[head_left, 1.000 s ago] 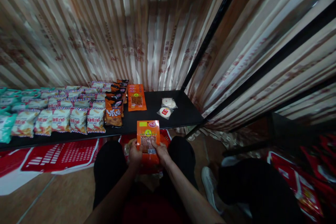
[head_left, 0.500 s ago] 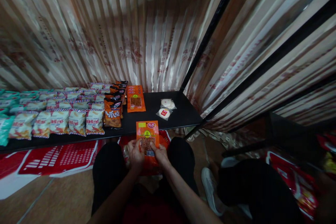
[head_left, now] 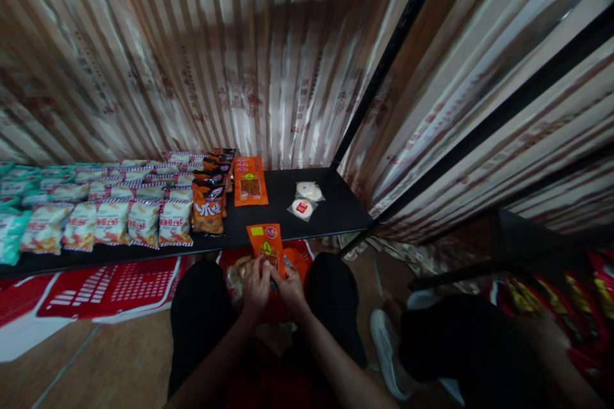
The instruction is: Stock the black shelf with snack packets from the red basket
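Note:
In front of my knees I hold an orange snack packet [head_left: 267, 238] upright, tilted a little to the left. My left hand [head_left: 256, 284] is closed on its lower part, covering much of the clear window. The fingers of my right hand [head_left: 289, 287] pinch its lower right edge, close beside the left. Below them is a red basket [head_left: 304, 245] between my legs, with clear-wrapped snacks [head_left: 236, 276] on the left. More orange packaging [head_left: 298, 260] shows behind my right hand. A similar flat orange packet [head_left: 250, 182] lies on the black shelf [head_left: 278, 220].
Left along the shelf stand rows of white snack bags [head_left: 175, 223], teal bags [head_left: 8, 236] and dark orange bags [head_left: 207, 214]. Two round white packages [head_left: 302, 207] lie on the right. A black post [head_left: 384, 70] rises behind. Another person's leg [head_left: 446, 345] is at right.
The orange packet has tilted left and dropped slightly in my hands, and my left fingers have shifted across its front. At right, the other person's hand and the red bags have moved.

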{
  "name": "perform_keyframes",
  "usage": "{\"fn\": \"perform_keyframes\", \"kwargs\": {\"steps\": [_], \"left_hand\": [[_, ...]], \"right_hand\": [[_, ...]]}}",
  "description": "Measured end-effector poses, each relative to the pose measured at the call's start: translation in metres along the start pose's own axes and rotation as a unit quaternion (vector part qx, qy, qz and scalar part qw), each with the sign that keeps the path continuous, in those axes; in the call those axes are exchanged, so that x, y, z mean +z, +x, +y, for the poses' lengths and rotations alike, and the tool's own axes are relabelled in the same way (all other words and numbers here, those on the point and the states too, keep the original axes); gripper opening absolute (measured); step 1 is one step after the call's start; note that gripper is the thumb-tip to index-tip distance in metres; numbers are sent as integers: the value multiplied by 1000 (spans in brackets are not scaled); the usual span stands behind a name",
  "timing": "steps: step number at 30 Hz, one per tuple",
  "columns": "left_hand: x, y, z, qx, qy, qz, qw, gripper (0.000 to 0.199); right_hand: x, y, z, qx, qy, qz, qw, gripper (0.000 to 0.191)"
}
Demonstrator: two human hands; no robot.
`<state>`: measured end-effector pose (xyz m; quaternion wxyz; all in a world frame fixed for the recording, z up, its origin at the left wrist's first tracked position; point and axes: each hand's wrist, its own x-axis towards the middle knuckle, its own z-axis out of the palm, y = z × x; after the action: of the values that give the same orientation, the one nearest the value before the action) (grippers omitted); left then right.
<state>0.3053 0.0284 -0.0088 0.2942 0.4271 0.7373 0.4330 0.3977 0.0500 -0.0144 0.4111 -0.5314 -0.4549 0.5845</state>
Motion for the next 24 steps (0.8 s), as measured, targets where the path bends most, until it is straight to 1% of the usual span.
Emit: {"fn": "perform_keyframes", "kwargs": {"steps": [4, 6, 8, 10, 14, 16, 20, 22, 24], "left_hand": [[-5, -5, 7, -22, -30, -41, 998, 44], [-7, -6, 9, -30, -35, -55, 997, 50], [-9, -7, 12, -40, -37, -66, 996, 53], [-10, -8, 14, -42, -42, -72, 996, 55], [-12, -10, 20, -42, -49, -71, 995, 63], [-13, -11, 21, -48, -62, -66, 995, 60], [-16, -9, 19, -68, -101, -67, 990, 49], [-17, -7, 15, -94, -110, -63, 987, 42], [-18, -5, 11, -121, -118, -46, 985, 37]], "right_hand": [[3, -5, -3, -35, -58, -9, 998, 45], [5, -9, -3, -40, -71, -23, 996, 39], [6, -13, -5, -34, -89, -24, 995, 34], [8, -17, -7, -40, -106, -17, 993, 32], [11, -24, -12, -90, -120, -32, 988, 34], [13, -26, -12, -126, -151, -26, 980, 34], [17, -32, -8, -212, -211, -6, 954, 30], [19, -35, -5, -237, -227, 0, 945, 28], [22, -38, -4, -247, -245, 9, 938, 29]]}}
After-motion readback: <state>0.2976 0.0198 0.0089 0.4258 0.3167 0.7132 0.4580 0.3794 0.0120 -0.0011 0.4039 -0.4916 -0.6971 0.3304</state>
